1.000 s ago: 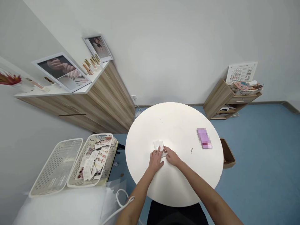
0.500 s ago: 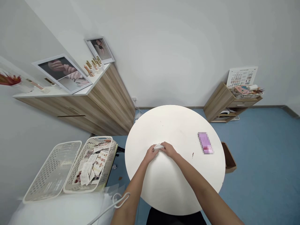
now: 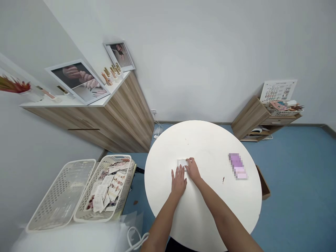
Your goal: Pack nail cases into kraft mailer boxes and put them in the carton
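A small white folded packet [image 3: 182, 162] lies on the round white table [image 3: 204, 203]. My left hand [image 3: 179, 181] rests flat on the table just below the packet, fingers stretched out and touching its near edge. My right hand [image 3: 193, 169] lies beside it, fingers curled onto the packet's right edge, pressing it down.
A pink, blurred flat object [image 3: 237, 166] lies on the table's right side, near a small dark speck [image 3: 223, 180]. Left of the table stand an empty white basket [image 3: 56, 196] and a basket of printed cards [image 3: 110, 185]. A wooden sideboard [image 3: 105, 112] and a low shelf [image 3: 258, 119] line the wall.
The packet, lifted and pinched between both hands half a second ago, now lies flat on the table. My left hand has opened and flattened below it. The view has shifted slightly.
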`<state>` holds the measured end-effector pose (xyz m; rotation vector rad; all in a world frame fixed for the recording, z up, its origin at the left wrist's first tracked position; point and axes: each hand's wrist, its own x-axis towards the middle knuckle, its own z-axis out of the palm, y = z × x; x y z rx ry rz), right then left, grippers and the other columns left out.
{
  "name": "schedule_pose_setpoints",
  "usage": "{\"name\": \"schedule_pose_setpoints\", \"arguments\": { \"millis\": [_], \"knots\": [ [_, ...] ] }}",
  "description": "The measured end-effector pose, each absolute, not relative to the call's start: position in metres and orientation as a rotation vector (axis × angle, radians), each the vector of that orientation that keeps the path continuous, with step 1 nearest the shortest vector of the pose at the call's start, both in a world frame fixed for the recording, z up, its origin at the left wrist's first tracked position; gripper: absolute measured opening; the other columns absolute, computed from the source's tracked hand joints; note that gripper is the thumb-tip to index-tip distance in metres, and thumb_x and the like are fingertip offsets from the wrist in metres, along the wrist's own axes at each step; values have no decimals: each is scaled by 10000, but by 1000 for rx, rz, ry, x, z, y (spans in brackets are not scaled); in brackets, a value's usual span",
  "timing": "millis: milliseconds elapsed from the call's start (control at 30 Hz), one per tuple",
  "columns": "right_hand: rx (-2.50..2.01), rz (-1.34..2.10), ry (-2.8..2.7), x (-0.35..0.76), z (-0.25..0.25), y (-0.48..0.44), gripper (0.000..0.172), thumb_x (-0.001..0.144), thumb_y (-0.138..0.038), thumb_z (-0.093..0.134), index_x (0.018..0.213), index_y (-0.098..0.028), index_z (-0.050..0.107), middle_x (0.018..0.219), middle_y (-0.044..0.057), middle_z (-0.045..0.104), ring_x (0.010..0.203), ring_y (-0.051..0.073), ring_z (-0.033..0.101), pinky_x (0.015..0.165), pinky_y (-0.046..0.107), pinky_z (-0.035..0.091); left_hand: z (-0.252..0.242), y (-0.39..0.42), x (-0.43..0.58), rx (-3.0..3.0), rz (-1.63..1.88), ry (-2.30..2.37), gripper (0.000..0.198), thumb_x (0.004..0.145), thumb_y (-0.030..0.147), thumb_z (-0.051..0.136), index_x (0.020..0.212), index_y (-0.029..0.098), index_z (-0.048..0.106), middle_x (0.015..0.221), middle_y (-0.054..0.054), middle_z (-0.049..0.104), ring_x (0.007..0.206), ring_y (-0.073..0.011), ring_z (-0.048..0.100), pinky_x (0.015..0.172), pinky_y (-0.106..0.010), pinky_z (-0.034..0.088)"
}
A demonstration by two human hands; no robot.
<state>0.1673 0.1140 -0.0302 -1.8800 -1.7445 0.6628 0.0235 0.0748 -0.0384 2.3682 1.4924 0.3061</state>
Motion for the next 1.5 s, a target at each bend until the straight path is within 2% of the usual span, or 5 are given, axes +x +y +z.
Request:
{"name": "schedule_pose_setpoints", "arguments": {
  "millis": [333,600,867,1267,1500],
  "knots": [
    [-2041,638,-2016,159,-18,78,592,858,-104,397,1419,-288,451,1520,55,400,1366,301,344,1130,593,126,-28,95,23,2311,150,1429,661,832,164,428,1484,186,327,1563,-130,302,1437,-326,276,1165,-613,144],
    [-1930,479,-2114,169,4,67,615,843,-61,331,1450,-133,398,1551,110,335,1427,227,282,1160,446,197,3,59,-3,2349,111,1386,685,844,186,469,1498,225,268,1626,-80,39,1491,-281,70,1177,-575,123],
    [-1778,732,-2084,190,-17,-26,504,849,-139,390,1329,-178,537,1406,102,521,1284,217,491,1070,356,387,-33,-61,-37,2031,468,1685,381,888,132,349,1128,209,634,1326,-89,590,1228,-204,558,1039,-407,472],
    [-1242,1057,-2521,81,24,-44,375,869,-156,400,1163,-185,630,1170,86,641,1038,195,633,921,307,470,37,-212,-168,1585,1061,2475,264,912,211,383,1016,212,626,1003,-72,638,978,-219,617,898,-380,512],
    [-750,1080,-2740,-74,38,-117,330,880,-190,437,1148,-196,630,1150,95,638,1072,225,605,942,331,462,48,-319,-229,1170,1097,2876,278,921,251,409,1103,210,614,1141,-108,604,1080,-266,574,935,-443,482]
  ]
}}
